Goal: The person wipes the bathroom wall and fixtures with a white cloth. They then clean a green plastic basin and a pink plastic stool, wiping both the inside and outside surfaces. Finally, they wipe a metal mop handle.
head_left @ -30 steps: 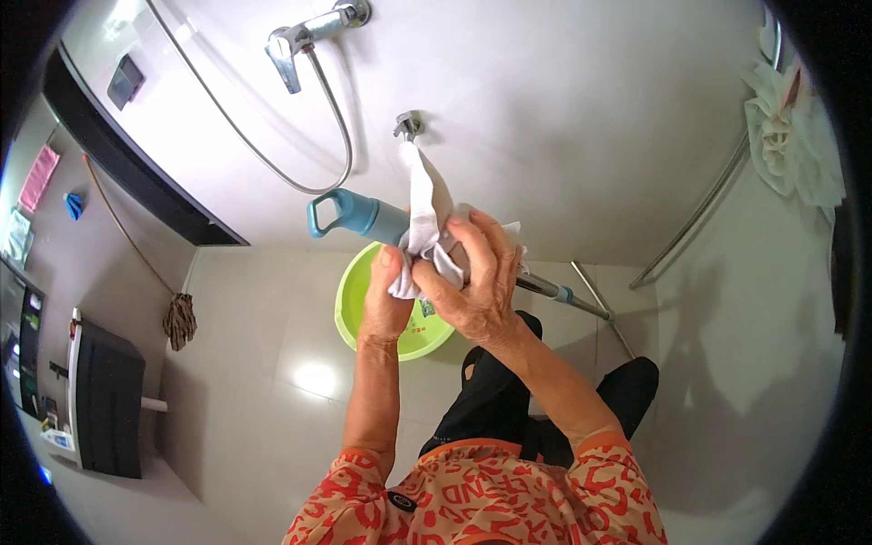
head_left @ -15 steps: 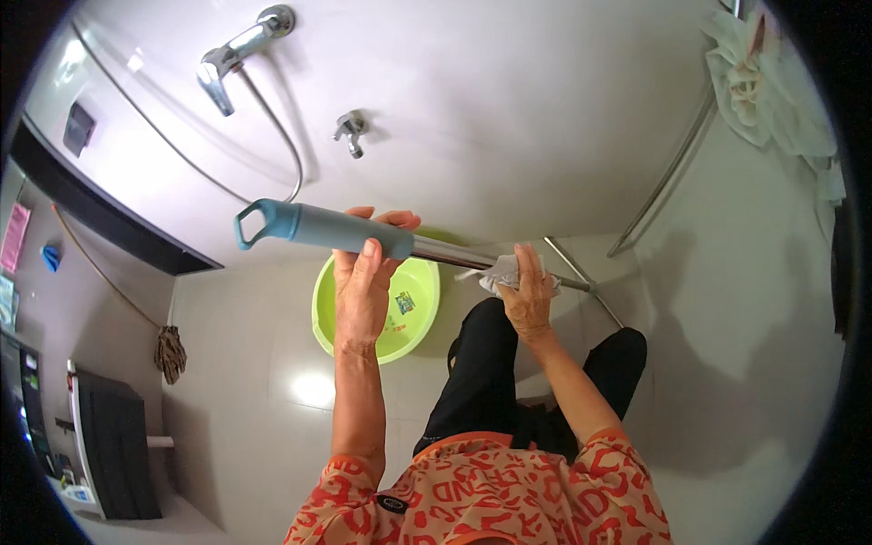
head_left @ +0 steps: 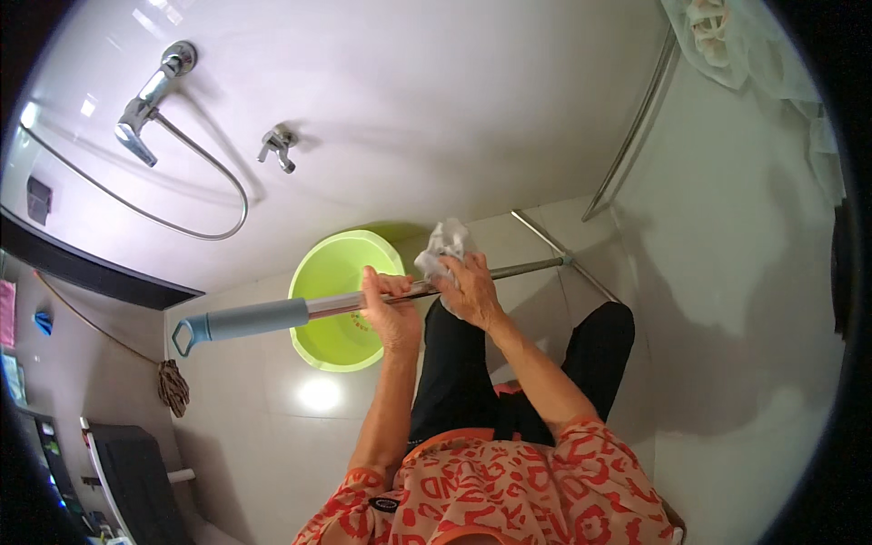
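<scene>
A long metal pole [head_left: 522,269] with a grey-blue grip [head_left: 254,321] and a hanging loop at its end slants across in front of me, grip low at the left. My left hand [head_left: 392,309] is closed around the bare metal just past the grip, thumb up. Farther along, my right hand [head_left: 468,289] presses a crumpled white cloth [head_left: 445,243] onto the pole, with part of the cloth sticking up above the fingers. At its right end the pole meets a thin metal crossbar [head_left: 542,234] near the floor.
A lime-green basin [head_left: 336,363] stands on the tiled floor beneath the pole. On the wall are a shower mixer [head_left: 154,91] with a looping hose and a small tap [head_left: 279,145]. A brown mop head [head_left: 173,386] hangs at left; translucent white plastic [head_left: 754,45] hangs at upper right.
My left hand has slid from the grip onto the bare metal. The grip end has moved left and down, and my right hand with the cloth has moved left along the pole. The view has shifted.
</scene>
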Motion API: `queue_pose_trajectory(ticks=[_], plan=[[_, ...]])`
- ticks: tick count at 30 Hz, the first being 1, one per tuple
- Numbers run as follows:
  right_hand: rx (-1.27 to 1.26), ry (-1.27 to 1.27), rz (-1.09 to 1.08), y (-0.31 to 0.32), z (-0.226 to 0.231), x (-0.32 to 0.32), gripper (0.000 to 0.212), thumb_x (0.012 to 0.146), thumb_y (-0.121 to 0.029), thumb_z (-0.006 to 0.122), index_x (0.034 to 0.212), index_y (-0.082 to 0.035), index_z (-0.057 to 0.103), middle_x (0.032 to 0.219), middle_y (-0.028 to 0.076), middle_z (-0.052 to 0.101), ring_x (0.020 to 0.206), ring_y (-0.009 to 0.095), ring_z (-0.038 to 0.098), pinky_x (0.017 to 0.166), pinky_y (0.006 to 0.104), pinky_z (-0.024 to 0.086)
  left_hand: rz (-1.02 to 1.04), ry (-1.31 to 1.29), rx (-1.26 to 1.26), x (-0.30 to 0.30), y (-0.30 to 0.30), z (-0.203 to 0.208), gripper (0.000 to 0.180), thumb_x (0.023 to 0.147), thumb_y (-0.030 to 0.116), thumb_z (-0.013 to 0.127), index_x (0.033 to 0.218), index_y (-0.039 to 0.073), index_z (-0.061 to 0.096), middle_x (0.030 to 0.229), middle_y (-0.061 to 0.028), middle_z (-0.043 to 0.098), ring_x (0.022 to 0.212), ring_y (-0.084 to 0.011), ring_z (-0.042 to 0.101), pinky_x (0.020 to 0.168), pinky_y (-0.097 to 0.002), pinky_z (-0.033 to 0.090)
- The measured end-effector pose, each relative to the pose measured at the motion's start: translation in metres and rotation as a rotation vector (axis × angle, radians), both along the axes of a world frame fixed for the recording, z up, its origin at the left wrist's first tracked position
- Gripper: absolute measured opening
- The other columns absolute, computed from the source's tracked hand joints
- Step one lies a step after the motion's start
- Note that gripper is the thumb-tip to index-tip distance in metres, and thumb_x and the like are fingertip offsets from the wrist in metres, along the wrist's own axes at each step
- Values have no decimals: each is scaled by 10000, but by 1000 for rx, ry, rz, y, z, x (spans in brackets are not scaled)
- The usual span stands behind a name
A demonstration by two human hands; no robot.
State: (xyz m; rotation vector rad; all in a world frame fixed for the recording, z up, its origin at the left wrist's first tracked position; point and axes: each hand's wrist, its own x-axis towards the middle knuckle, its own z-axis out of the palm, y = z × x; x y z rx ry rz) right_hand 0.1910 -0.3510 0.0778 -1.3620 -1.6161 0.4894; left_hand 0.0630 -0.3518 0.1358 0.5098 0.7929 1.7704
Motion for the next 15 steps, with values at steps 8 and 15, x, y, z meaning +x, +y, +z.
queue_pose_trajectory(ticks=[8,15], plan=[[-496,-5,-90,28,-92,48,491,862,-450,492,896,14,649,1012,241,566,972,390,471,881,493,367,96,58,-91,-23,-9,-19,342,915,211,510,616,108,379,540,-23,352,544,-172,405,659,-379,429],[-664,-187,-393,22,-134,56,429,863,-445,513,1093,-113,657,1221,220,469,1130,406,400,931,541,353,136,-41,-184,-45,-20,-40,323,920,209,494,628,115,392,547,-15,342,577,-173,398,707,-377,422]])
